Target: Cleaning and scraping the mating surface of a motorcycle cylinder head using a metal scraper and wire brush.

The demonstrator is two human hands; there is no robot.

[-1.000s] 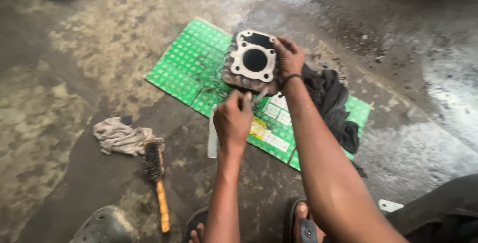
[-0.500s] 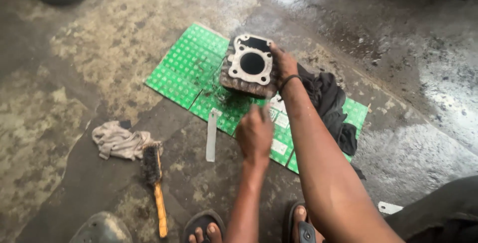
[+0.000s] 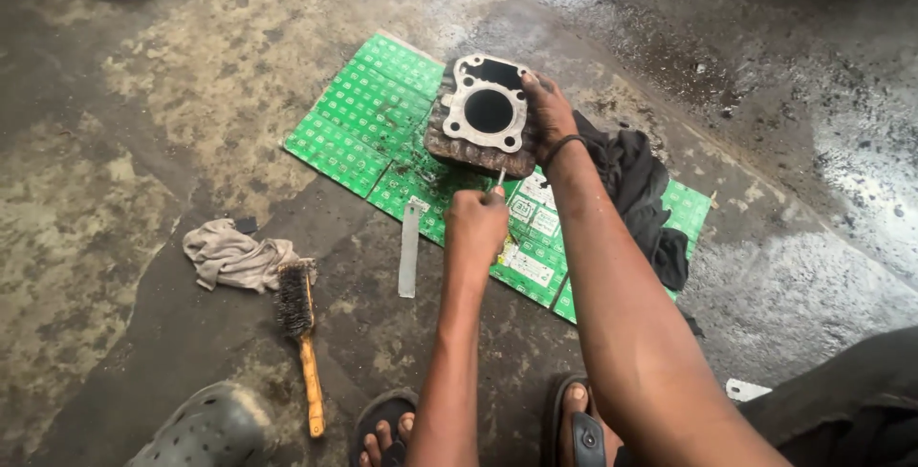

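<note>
Right hand: the right hand [image 3: 547,118] gripped the side of the engine cylinder block [image 3: 481,115], fingers closed on its finned edge.
Left hand: the left hand [image 3: 475,226] was curled shut around a thin metal tool [image 3: 499,178], its tip just beside the block's lower fins.
Cylinder block: it sat tilted on the green flattened carton [image 3: 359,113], bore facing up.
Nearby: a dark cloth [image 3: 631,190] lay behind the right wrist; a flat metal strip [image 3: 409,249], wire brush [image 3: 302,328] and pale rag [image 3: 229,255] lay on the concrete floor [image 3: 124,171].
</note>
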